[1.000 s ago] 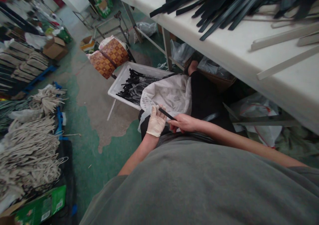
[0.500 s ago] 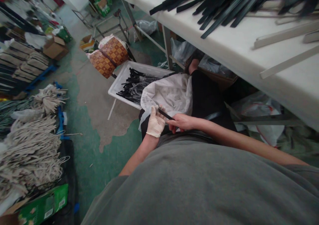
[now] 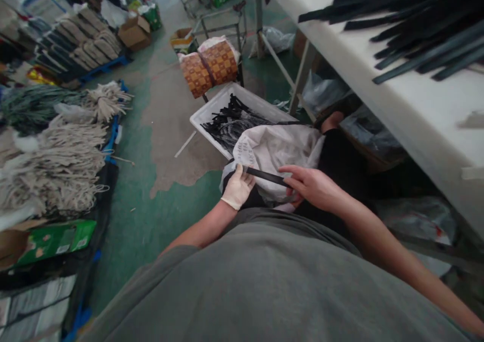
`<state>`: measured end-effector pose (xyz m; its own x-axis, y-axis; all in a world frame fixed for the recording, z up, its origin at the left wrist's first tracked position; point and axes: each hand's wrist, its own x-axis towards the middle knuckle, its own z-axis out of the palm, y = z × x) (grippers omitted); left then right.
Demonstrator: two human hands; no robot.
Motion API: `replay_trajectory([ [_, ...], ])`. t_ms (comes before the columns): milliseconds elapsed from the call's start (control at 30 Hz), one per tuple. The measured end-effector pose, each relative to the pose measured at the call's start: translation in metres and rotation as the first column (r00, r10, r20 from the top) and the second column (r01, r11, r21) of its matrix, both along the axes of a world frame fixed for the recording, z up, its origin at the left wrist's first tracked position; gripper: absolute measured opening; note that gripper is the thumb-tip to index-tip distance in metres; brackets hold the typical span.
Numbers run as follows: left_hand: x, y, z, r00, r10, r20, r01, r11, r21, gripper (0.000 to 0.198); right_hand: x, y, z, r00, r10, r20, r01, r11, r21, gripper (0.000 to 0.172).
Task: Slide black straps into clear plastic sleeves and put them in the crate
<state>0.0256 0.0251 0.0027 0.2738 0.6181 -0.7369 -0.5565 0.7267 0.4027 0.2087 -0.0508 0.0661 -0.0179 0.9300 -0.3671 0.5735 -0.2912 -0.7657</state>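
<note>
A flat black strip (image 3: 267, 176) spans the gap between my hands, over my lap. My left hand (image 3: 239, 186), in a pale glove, is closed on its left end. At its right end my bare right hand (image 3: 315, 186) grips it between thumb and fingers. Just beyond the strip, a white sack (image 3: 280, 143) with dark writing lies open on my lap; its inside looks pale and creased. A white plastic crate (image 3: 196, 116) behind the sack holds many similar black strips (image 3: 234, 122).
On the right stands a white-topped table (image 3: 427, 115) with a pile of dark strips (image 3: 423, 24). A stool with a checkered cushion (image 3: 209, 65) is past the crate. Bundles of beige cords (image 3: 56, 165) lie on a pallet at left. Plastic bags (image 3: 325, 92) sit under the table.
My right hand has moved right along the black strip, so more of it shows between my hands. The whole view has swung, shifting the surroundings rightward.
</note>
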Motion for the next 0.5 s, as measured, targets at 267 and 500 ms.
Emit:
replay_trajectory([
  [267,0.006,-0.013,0.012,0.99,-0.06,0.129,0.057,0.998,0.025,0.02,-0.017,0.02,0.023,0.983,0.099,0.151,-0.115,0.988,0.102,0.049],
  [500,0.005,-0.016,0.014,0.97,-0.116,0.214,0.11,0.993,0.038,0.022,-0.008,0.028,0.032,0.966,0.036,0.257,-0.097,0.969,0.228,0.043],
])
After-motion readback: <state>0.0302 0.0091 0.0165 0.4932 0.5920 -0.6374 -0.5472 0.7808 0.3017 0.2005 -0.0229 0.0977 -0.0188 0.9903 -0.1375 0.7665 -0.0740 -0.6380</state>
